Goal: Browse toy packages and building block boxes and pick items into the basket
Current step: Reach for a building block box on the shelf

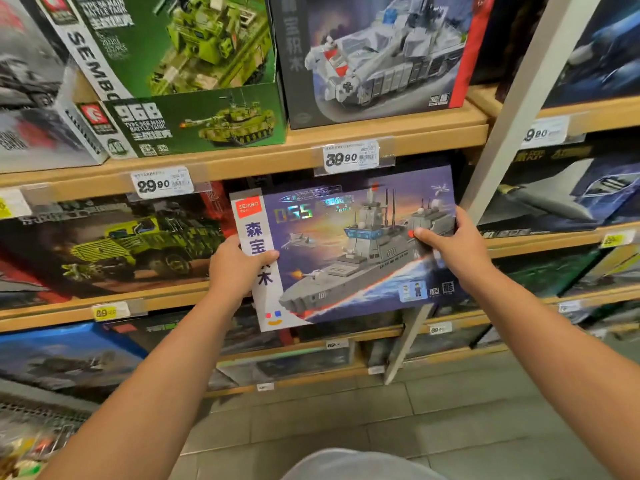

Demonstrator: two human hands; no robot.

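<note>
1. Both hands are gripping the warship box [349, 247]: your left hand [239, 268] is pinching its left short edge, thumb lying across the white brand strip, and your right hand [446, 247] is pinching the right short edge, thumb on the printed face.
2. You are holding the box in the air in front of the shelf [242, 161], printed face toward you, just below the 39.90 tag [351, 156].
3. Its long axis is running left to right between your hands, tilting slightly so that the right end is sitting higher than the left.
4. Neither hand is nearer: each is holding one end, and the box is spanning the gap between them.
5. A green tank box [194, 123] and a grey vehicle box [374, 57] are standing on the shelf above; a truck box [114, 244] is standing on the row to the left of your left hand.
6. What may be a basket [38, 431] is showing blurred at the lower left, well apart from the box and on your left hand's side; you cannot tell its rim or opening clearly.
7. Judged from this, you are inspecting the box, and placing it would mean carrying it down and to the left.
</note>
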